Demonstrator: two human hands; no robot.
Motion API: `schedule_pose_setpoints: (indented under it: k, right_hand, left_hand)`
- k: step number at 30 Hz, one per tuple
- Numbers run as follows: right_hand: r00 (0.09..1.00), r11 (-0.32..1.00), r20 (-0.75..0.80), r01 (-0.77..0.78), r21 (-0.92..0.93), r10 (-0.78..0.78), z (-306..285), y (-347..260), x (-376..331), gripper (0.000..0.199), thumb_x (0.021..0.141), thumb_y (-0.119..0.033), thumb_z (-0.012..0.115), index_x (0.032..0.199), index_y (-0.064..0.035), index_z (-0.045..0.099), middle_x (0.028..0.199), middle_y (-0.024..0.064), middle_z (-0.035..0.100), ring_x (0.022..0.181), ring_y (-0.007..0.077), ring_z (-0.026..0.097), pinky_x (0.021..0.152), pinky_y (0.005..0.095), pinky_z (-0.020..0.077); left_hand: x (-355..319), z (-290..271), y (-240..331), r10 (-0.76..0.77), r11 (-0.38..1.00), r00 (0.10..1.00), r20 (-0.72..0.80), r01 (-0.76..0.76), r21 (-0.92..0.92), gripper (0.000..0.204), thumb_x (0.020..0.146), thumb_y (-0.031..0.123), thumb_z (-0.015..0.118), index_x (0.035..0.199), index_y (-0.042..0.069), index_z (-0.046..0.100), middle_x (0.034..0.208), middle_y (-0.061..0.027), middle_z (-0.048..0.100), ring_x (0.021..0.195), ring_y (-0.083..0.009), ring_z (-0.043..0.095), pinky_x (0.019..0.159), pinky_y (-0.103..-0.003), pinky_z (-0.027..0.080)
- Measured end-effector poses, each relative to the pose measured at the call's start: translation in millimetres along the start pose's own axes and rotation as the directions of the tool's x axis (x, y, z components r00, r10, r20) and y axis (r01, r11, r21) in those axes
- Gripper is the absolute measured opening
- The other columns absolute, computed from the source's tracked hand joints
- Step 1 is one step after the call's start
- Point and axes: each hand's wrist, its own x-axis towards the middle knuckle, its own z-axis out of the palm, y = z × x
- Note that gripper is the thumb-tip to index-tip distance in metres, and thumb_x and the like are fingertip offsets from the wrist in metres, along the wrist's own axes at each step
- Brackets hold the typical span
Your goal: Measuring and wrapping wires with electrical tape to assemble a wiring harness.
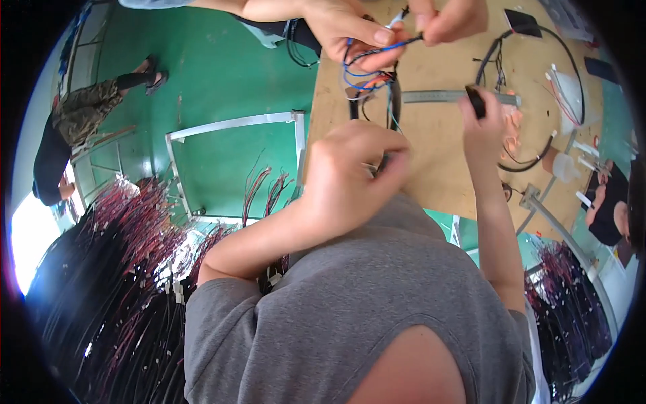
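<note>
Two hands [350, 168] [483, 124], one black cable [474, 101], one metal ruler [441, 96]

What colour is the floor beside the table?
Green floor, clearest in the head view, left of the table.

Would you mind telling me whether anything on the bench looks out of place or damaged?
Nothing looks damaged or spilled. The wires near the ruler lie in a loose tangle, and another person's hands work on them from across the bench. The left hand and right hand each pinch a small part.
</note>
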Motion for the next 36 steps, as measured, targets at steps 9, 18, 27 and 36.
schedule_pose_setpoints:
  k: [9,18,27,36]
  right_hand:
    - [0.752,0.662,0.616,0.588,-0.464,-0.237,28,90,28,0.03,0.071,-0.01,0.058,0.099,-0.0126,0.047,0.087,0.0058,0.055,0.085,0.0222,0.052,0.08,0.0373,0.0304]
    - [0.586,0.622,0.73,0.729,-0.285,-0.352,13,92,46,0.037,0.063,-0.007,0.062,0.097,-0.0088,0.046,0.09,0.0095,0.053,0.093,0.0281,0.048,0.09,0.0391,0.0285]
    - [0.553,0.731,0.661,0.682,-0.012,-0.506,-5,58,29,0.031,0.063,-0.002,0.063,0.089,-0.0047,0.046,0.085,0.0118,0.054,0.083,0.0305,0.051,0.081,0.0377,0.0396]
    - [0.446,0.696,0.656,0.696,0.174,-0.609,-26,-20,16,0.032,0.06,-0.001,0.066,0.086,-0.0056,0.049,0.083,0.01,0.054,0.079,0.0258,0.053,0.076,0.0397,0.0429]
  left_hand:
    - [-3,-26,-13,-0.45,0.663,0.85,0.274,0.523,-0.535,0.022,0.081,0.011,0.051,0.095,-0.005,0.056,0.078,-0.0089,0.059,0.073,-0.0131,0.055,0.068,-0.024,0.041]
    - [-4,-29,-43,-0.537,0.787,0.779,-0.325,0.323,-0.525,0.014,0.076,0.005,0.057,0.087,-0.005,0.058,0.071,-0.005,0.057,0.063,-0.0086,0.053,0.059,-0.019,0.042]
    - [-3,-39,-47,-0.527,0.77,0.816,-0.236,0.34,-0.54,0.02,0.078,0.003,0.054,0.096,-0.006,0.054,0.08,-0.0116,0.06,0.068,-0.0133,0.057,0.065,-0.023,0.047]
    - [-5,-29,-47,-0.723,0.364,0.613,0.318,0.729,-0.58,0.02,0.081,0.01,0.051,0.096,-0.004,0.051,0.077,-0.0097,0.058,0.065,-0.0126,0.057,0.057,-0.021,0.047]
